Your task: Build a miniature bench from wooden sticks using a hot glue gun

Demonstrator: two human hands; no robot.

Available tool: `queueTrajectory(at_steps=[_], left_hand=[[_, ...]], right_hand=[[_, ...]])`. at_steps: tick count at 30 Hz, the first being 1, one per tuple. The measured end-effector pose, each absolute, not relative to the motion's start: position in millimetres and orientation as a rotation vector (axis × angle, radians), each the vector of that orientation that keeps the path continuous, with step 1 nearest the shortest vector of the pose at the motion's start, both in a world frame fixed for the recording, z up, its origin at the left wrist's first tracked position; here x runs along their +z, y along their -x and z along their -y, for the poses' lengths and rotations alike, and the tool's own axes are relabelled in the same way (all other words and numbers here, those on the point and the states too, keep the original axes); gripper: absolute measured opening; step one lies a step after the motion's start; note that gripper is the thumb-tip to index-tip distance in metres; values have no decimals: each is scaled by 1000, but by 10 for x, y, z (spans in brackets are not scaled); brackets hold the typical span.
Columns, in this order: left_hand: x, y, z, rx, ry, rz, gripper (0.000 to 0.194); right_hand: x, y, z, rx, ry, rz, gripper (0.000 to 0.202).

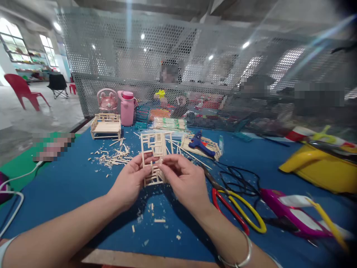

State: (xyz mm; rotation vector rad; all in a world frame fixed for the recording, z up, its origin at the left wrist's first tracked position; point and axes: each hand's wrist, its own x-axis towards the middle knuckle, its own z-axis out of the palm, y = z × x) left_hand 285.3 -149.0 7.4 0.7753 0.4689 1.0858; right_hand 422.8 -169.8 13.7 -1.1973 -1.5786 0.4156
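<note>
A small lattice frame of pale wooden sticks (159, 143) stands raised above the blue tabletop in the middle of the head view. My left hand (128, 182) is closed on its left side, thumb in front and fingers behind. At the frame's right side my right hand (188, 180) pinches with thumb and forefinger; whether a separate small piece is between those fingertips is hidden. Short stick offcuts (118, 156) lie in a pile beyond my left hand. Behind the frame rests a blue glue gun (201, 145) on another stick-built piece (189, 143).
A finished-looking miniature wooden bench (106, 126) stands at the back left beside a pink bottle (127, 109). Cutters with red and yellow handles (245, 210) lie right, near a black cord and a purple tool (292, 216). A perforated metal screen (125, 56) borders the table's (106, 216) back.
</note>
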Motion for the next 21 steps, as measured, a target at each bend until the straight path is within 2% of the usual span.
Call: queueTrajectory(at_steps=[9, 12, 16, 21], left_hand=[[76, -2872, 1497, 1088, -833, -431, 27], [74, -2875, 1508, 1081, -856, -441, 28], [68, -2876, 1527, 1059, -881, -459, 28], [85, -2883, 1526, 1096, -819, -459, 31]], right_hand=[[189, -4156, 1731, 79, 1312, 1718, 14], [187, -4134, 1732, 98, 1350, 1670, 15], [179, -4126, 1722, 166, 1395, 1614, 27], [190, -4122, 1718, 204, 1431, 1660, 23]])
